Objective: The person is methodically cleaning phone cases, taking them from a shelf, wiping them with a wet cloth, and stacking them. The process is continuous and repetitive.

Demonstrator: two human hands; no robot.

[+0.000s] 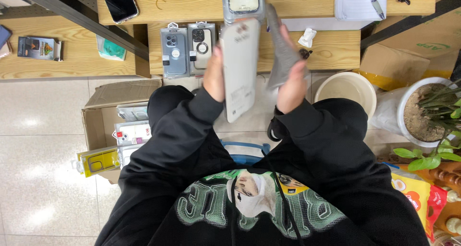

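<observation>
The white case box (239, 68) is standing upright above the lap, the left hand (214, 75) clamping its side to steady it. The right hand (291, 85) is gripping a grey cloth (282, 51) alongside. 2 packaged cases (188, 48) are leaning at the shelf's (331, 49) front edge.

The person wears a black hoodie (297, 179) with long sleeves, green lettering and a drawstring below its chest print.
</observation>
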